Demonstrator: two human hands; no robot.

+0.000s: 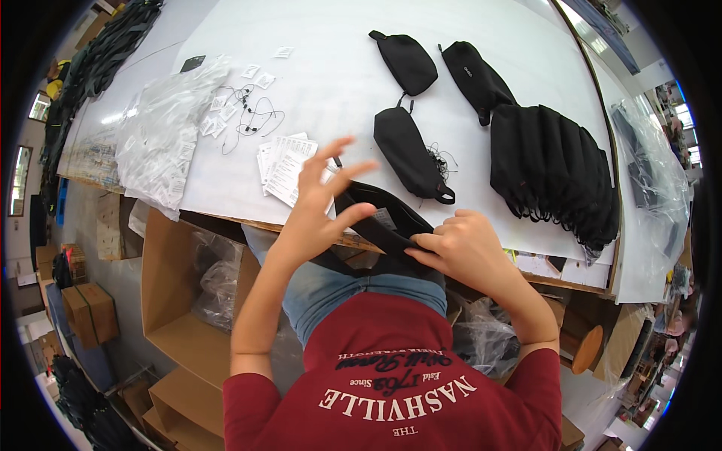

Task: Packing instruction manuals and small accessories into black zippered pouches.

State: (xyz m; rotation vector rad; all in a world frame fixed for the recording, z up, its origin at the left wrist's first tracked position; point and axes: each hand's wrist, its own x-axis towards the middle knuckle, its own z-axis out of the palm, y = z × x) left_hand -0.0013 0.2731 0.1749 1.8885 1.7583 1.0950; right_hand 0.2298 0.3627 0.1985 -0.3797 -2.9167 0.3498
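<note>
Black fabric forms the open pouch (383, 235), held at the near edge of the white table (331, 83), its mouth gaping and a pale label (385, 219) showing inside. The right hand (460, 244) is closed on the open pouch's right end, fingers bent over the rim. At the open pouch's left end, the left hand (320, 197) is spread wide and blurred, its thumb over the rim; whether it touches, I cannot tell. Left of the open pouch lies a fanned stack of printed white cards (280, 179); farther left and beyond it are thin black cords (259, 114), and farthest left a clear plastic bag (162, 135) with small white packets. Just beyond the open pouch lies a slim black pouch (404, 154), and well to its right a row of black pouches (553, 161)
</note>
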